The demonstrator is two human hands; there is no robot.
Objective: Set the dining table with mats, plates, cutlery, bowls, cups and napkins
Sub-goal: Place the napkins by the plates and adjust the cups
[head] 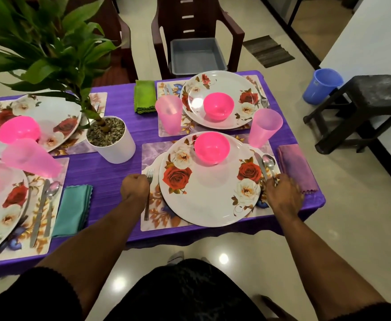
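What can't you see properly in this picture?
- Fork: the left hand covers its middle, head view.
- Spoon and knife handles: hidden under the right hand.
- Left plate: cut off by the picture's edge.
- Far plate: partly behind plant leaves.

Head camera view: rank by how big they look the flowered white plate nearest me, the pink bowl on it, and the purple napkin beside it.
1. Flowered white plate
2. Purple napkin
3. Pink bowl
Napkin and bowl look close; the ranking is unsure.
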